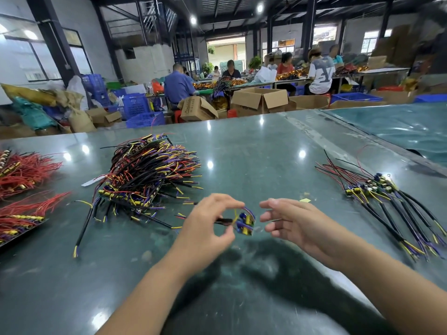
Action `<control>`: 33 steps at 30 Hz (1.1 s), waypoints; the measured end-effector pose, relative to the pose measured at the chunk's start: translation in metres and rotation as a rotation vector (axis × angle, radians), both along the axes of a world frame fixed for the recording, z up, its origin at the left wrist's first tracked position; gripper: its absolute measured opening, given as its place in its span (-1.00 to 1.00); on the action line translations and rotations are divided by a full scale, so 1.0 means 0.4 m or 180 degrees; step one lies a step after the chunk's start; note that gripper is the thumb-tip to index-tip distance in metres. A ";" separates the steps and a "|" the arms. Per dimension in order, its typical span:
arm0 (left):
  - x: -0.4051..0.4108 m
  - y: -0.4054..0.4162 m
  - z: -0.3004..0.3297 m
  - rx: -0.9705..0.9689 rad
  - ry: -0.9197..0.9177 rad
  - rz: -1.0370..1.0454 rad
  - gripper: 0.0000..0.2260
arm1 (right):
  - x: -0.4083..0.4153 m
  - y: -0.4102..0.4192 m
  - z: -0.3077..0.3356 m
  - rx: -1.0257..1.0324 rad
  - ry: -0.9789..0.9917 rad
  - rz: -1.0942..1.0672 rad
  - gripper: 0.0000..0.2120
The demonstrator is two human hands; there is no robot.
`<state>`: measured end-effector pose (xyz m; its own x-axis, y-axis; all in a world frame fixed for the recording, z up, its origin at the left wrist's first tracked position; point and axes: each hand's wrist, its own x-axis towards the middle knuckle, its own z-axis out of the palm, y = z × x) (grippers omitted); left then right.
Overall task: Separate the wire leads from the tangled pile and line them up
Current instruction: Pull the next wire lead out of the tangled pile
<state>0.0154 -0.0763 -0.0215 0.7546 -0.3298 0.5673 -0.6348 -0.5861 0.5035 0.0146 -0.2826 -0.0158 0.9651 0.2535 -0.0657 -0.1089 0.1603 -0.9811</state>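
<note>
A big tangled pile of wire leads point(150, 175), black with yellow, purple and red ends, lies on the dark green table point(254, 146) left of centre. My left hand point(208, 226) pinches one lead with a small blue and yellow component board point(245, 222) just above the table, in front of the pile. My right hand point(290, 221) hovers close to the right of that board, fingers relaxed and holding nothing. On the right, a row of separated leads point(387, 204) lies side by side, boards at the far end.
Bundles of red wire leads point(21, 172) lie at the table's left edge, one on a dark tray point(24, 232). A glossy green sheet point(396, 126) covers the far right. Beyond the table are cardboard boxes point(260, 99), blue crates point(137, 106) and seated people.
</note>
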 end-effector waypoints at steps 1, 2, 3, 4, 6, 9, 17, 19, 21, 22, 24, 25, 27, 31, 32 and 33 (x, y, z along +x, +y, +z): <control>-0.002 -0.006 -0.007 0.0256 -0.0071 -0.0008 -0.62 | -0.003 -0.002 0.002 -0.0188 -0.0062 0.0140 -0.53; -0.002 -0.009 -0.013 0.0485 -0.0184 0.0030 -0.62 | -0.007 -0.003 0.001 -0.0535 -0.0161 0.0321 -0.54; -0.002 -0.011 -0.018 0.0657 -0.0298 0.0057 -0.63 | -0.010 -0.001 -0.002 -0.0920 -0.0269 0.0462 -0.60; -0.002 -0.011 -0.021 0.0764 -0.0377 0.0041 -0.63 | -0.011 -0.002 -0.007 -0.1171 -0.0358 0.0547 -0.69; -0.004 -0.009 -0.021 0.0798 -0.0441 -0.0045 -0.63 | -0.008 -0.001 -0.016 -0.1283 -0.0426 0.0551 -0.79; -0.004 -0.004 -0.018 0.0523 -0.0460 -0.0163 -0.68 | -0.008 0.005 -0.019 -0.1362 -0.0616 0.0566 -0.86; 0.001 -0.009 -0.011 -0.0347 -0.0677 0.0375 -0.83 | -0.011 0.012 -0.018 -0.0508 -0.0522 0.0123 -0.87; -0.004 -0.015 -0.014 -0.0670 -0.0101 0.0433 -0.87 | -0.009 0.011 -0.017 -0.0180 -0.0455 -0.0030 -0.86; -0.014 -0.032 -0.025 -0.0854 0.0601 0.0383 -0.85 | -0.011 0.013 -0.015 0.0071 -0.0449 -0.0079 -0.86; -0.018 -0.045 -0.029 -0.0999 0.0943 0.0333 -0.83 | -0.012 0.017 -0.015 0.0152 -0.0457 -0.0063 -0.86; -0.024 -0.067 -0.033 -0.1438 0.1546 0.0071 -0.76 | -0.017 0.025 -0.018 0.0208 -0.0453 0.0020 -0.85; -0.026 -0.074 -0.035 -0.1628 0.1731 -0.0098 -0.75 | -0.020 0.029 -0.020 0.0166 -0.0455 0.0065 -0.83; -0.027 -0.077 -0.031 -0.1844 0.1851 -0.0339 -0.80 | -0.023 0.035 -0.024 0.0000 -0.0502 0.0121 -0.84; -0.022 -0.063 -0.025 -0.2130 0.2022 -0.0445 -0.87 | -0.021 0.037 -0.028 -0.0042 -0.0468 0.0097 -0.86; -0.024 -0.062 -0.022 -0.2193 0.2118 -0.0484 -0.89 | -0.020 0.037 -0.028 0.0083 -0.0385 0.0109 -0.84; -0.027 -0.062 -0.019 -0.2260 0.2224 -0.0540 -0.89 | -0.020 0.037 -0.028 0.0190 -0.0337 0.0131 -0.82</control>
<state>0.0045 -0.1012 -0.0289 0.9674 -0.2214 0.1230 -0.1113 0.0644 0.9917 0.0067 -0.2679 -0.0270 0.9545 0.2935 0.0524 -0.0129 0.2162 -0.9763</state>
